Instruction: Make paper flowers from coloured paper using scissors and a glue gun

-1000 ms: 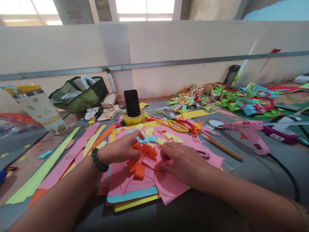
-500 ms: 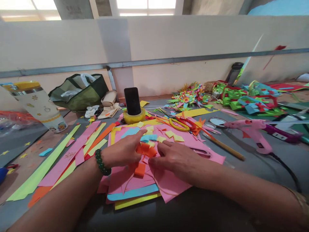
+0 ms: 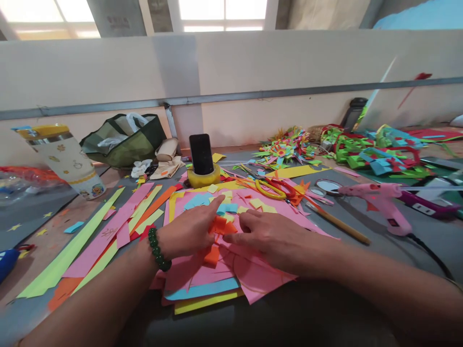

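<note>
Several folded orange paper pieces point(image 3: 219, 224) lie on a pile of pink paper sheets point(image 3: 258, 277) in front of me. My left hand point(image 3: 193, 229), with a green bead bracelet point(image 3: 157, 250) on the wrist, is at their left side. Its index finger stretches forward, apart from the thumb. From the right, my right hand point(image 3: 271, 236) reaches in with a finger stretched to the edge of the orange pieces. Its other fingers are bent, and their tips are partly hidden. Small blue paper pieces point(image 3: 227, 208) and pale yellow paper pieces point(image 3: 256, 203) lie just beyond the hands.
Long paper strips point(image 3: 104, 233) spread at the left, near a tumbler point(image 3: 70, 161). A phone point(image 3: 201, 153) stands in a yellow tape roll point(image 3: 204, 178). Scissors point(image 3: 269, 189), a wooden-handled tool point(image 3: 342, 225) and a pink glue gun point(image 3: 383, 202) lie to the right.
The view has tilted slightly upward. My right hand's finger has stretched further over the orange pieces, and the left hand has shifted a little.
</note>
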### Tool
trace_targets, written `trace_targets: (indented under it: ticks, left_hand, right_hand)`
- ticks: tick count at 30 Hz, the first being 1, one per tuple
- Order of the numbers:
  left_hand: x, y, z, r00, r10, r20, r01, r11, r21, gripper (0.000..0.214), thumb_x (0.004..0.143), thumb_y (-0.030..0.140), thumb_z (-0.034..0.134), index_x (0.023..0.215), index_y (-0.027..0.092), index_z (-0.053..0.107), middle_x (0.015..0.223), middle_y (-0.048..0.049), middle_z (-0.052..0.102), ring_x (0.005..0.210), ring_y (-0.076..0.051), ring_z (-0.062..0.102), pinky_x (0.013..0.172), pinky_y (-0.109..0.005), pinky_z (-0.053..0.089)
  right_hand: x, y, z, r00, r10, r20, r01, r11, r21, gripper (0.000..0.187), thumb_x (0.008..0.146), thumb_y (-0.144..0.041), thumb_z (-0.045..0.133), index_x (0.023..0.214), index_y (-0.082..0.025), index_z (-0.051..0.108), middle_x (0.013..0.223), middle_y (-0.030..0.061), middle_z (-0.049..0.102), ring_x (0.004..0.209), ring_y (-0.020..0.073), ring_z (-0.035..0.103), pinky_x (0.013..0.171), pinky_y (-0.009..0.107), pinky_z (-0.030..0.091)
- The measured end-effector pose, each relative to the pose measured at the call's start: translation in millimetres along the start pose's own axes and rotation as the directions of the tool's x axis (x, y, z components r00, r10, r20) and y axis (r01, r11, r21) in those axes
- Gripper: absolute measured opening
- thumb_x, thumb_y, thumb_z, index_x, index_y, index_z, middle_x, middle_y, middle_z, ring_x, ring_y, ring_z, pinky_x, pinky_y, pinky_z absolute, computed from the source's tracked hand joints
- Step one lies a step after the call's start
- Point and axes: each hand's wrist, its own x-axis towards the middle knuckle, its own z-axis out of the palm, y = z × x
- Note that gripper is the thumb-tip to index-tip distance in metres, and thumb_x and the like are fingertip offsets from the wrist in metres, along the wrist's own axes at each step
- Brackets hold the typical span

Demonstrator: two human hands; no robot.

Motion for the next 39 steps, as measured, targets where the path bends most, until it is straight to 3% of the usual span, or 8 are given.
trace_targets:
  ticks: [4,9,12,14,17,23,30,39]
  left_hand:
    - [-2.4,3.4,-3.9,1.0,-0.016,-0.017,0.015,0.999,-0.041,0.086,0.07,0.01,0.049,0.148,0.014,0.014,0.073,-0.0004,0.055,0.066,-0.017,0.052,0.057,-0.025,0.038]
    - [-7.8,0.9,-21.1,0.998,0.021,-0.055,-0.037,0.952,-0.304,0.08,0.071,0.014,0.055,0.144,0.025,0.026,0.078,0.0025,0.055,0.064,-0.013,0.052,0.052,-0.021,0.038]
    - [-7.6,-3.6,-29.2,0.997,0.036,-0.064,-0.061,0.89,-0.452,0.077,0.073,0.013,0.053,0.144,0.026,0.026,0.082,0.002,0.058,0.066,-0.012,0.054,0.052,-0.02,0.039]
    - [-6.0,-5.1,-31.9,0.997,0.032,-0.076,-0.068,0.832,-0.551,0.076,0.074,0.012,0.053,0.144,0.026,0.026,0.089,0.0002,0.061,0.072,-0.013,0.056,0.055,-0.021,0.042]
    - [-4.6,-3.6,-34.2,0.989,-0.017,-0.15,-0.08,0.782,-0.618,0.07,0.074,0.012,0.054,0.14,0.023,0.033,0.098,-0.0022,0.062,0.078,-0.014,0.058,0.059,-0.021,0.045]
    - [-7.6,3.1,-37.7,0.97,-0.123,-0.207,-0.042,0.761,-0.648,0.066,0.074,0.013,0.055,0.137,0.023,0.036,0.101,-0.0026,0.063,0.069,-0.01,0.056,0.055,-0.019,0.044]
    - [-3.2,2.9,-28.3,0.988,-0.057,-0.141,-0.053,0.74,-0.67,0.066,0.076,0.013,0.057,0.137,0.025,0.036,0.098,-0.002,0.063,0.073,-0.011,0.056,0.059,-0.019,0.045]
    - [-2.7,4.0,-25.3,0.996,-0.018,-0.089,-0.047,0.731,-0.681,0.073,0.077,0.012,0.056,0.143,0.026,0.029,0.078,0.004,0.058,0.062,-0.008,0.049,0.053,-0.017,0.039]
  right_hand:
    - [1.8,-2.5,-0.2,0.988,0.151,0.015,-0.151,0.973,0.172,0.025,0.088,-0.01,0.045,0.101,-0.021,0.063,0.082,0.004,0.054,0.068,0.0146,0.048,0.056,0.026,0.027]
    - [-9.0,1.9,-7.3,0.908,0.419,-0.027,-0.334,0.759,0.559,0.022,0.092,-0.037,0.049,0.101,-0.02,0.059,0.096,0.0029,0.062,0.083,0.015,0.055,0.07,0.025,0.04]
    - [-10.2,6.2,-6.8,0.925,0.371,0.079,-0.315,0.635,0.706,0.034,0.087,-0.047,0.054,0.105,-0.019,0.061,0.094,0.0022,0.064,0.08,0.0145,0.056,0.068,0.024,0.042]
    - [-7.2,8.2,-3.0,0.936,0.331,0.124,-0.301,0.564,0.769,0.028,0.085,-0.043,0.058,0.093,-0.017,0.064,0.079,-0.0007,0.062,0.069,0.0119,0.053,0.06,0.022,0.039]
    - [-1.7,8.8,4.7,0.93,0.352,0.104,-0.271,0.465,0.843,0.021,0.083,-0.034,0.06,0.073,-0.015,0.06,0.064,-0.0038,0.052,0.059,0.0085,0.044,0.052,0.021,0.032]
    - [2.0,4.0,12.5,0.922,0.38,0.074,-0.14,0.15,0.979,0.025,0.082,-0.038,0.064,0.081,-0.013,0.059,0.071,-0.0015,0.057,0.063,0.0091,0.051,0.057,0.02,0.037]
    - [6.4,5.3,18.6,0.903,0.421,0.084,-0.16,0.149,0.976,0.038,0.08,-0.048,0.062,0.068,-0.012,0.061,0.06,0.0001,0.058,0.054,0.0086,0.05,0.05,0.02,0.036]
    - [5.4,3.7,9.8,0.882,0.458,0.107,-0.217,0.193,0.957,0.031,0.076,-0.039,0.064,0.059,-0.014,0.059,0.051,-0.0018,0.055,0.047,0.0079,0.047,0.045,0.02,0.031]
